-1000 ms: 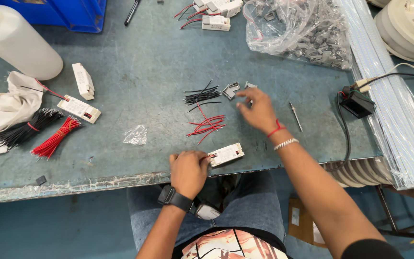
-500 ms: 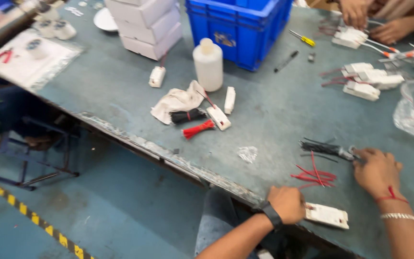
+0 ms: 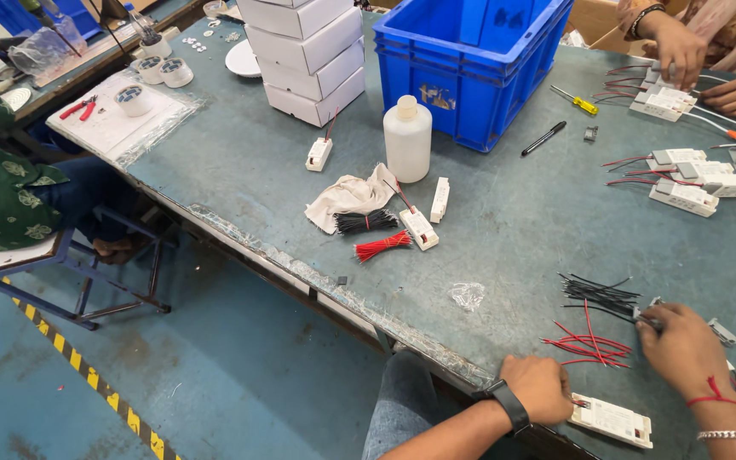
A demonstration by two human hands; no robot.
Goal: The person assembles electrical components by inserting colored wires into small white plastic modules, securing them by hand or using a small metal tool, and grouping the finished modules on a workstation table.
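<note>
Resting at the near counter (image 3: 504, 230) edge, left hand (image 3: 541, 388), w/ dark wristband, knuckles up, fingers curled down onto the near end of a white rectangular module (image 3: 613, 421); looks like pinning it flat rather than lifting, though fingertips hidden, so exact grip cannot be told. Module's long axis running roughly left-right along the counter edge, extending away from the left hand toward the right side. Right hand (image 3: 685, 349), w/ red thread at wrist, lying further in on the counter, fingers bent & closed on a small grey part (image 3: 651, 321) at the fingertips; part mostly hidden, kind unclear. Loose red wires (image 3: 588, 345) lying just left of the right hand, touching or nearly so; loose black wires (image 3: 600, 294) just beyond them, fanned w/ long axes approx. left-right. Key relation: wires closer to right hand than to left; module between the two hands, under the left. Further off: small clear bag (image 3: 468, 295), bundled red wires (image 3: 382, 247), bundled black wires (image 3: 365, 222), cloth (image 3: 347, 198), white bottle (image 3: 407, 139), blue crate (image 3: 470, 64). Another person's hands (image 3: 683, 47) at the far corner, apart from this work.
</note>
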